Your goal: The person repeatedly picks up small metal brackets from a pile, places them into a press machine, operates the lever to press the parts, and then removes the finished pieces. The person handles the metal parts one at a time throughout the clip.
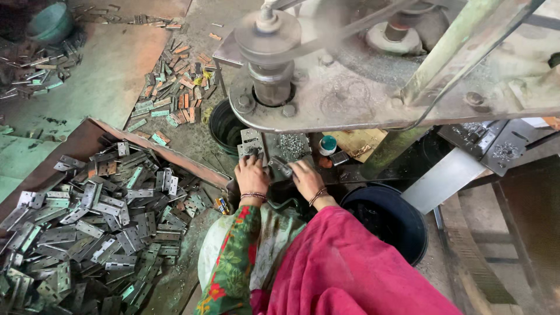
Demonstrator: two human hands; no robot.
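A small grey metal hinge plate (252, 143) is held upright-looking on the bed of the press, just beyond the fingertips of the left hand (251, 175), whose fingers are closed on its lower edge. Its long axis runs away from the person, toward the machine's spindle (271, 81) directly above. The left hand is the nearer of the 2 to this plate; the right hand (306, 178) lies just beside it to the right, its fingers curled around a dark short metal piece (282, 166) that points up and left toward the plate. Whether that piece is a tool or another hinge cannot be told.

Behind the hands, a patch of bright metal chips (291, 144) is seen, and beside it a small round teal-capped container (328, 144) next to a yellowish flat card (356, 143). No readable label is made out.

A black bucket (224, 125) stands behind left of the hands, and a second black bucket (391, 219) is near the right elbow. To the left, a rusty tray (175, 156) is heaped with grey hinges (93, 227); further off, a scatter of brownish and greenish hinges (175, 93) lies on the floor, and a teal bowl (51, 23) sits at the top left corner.
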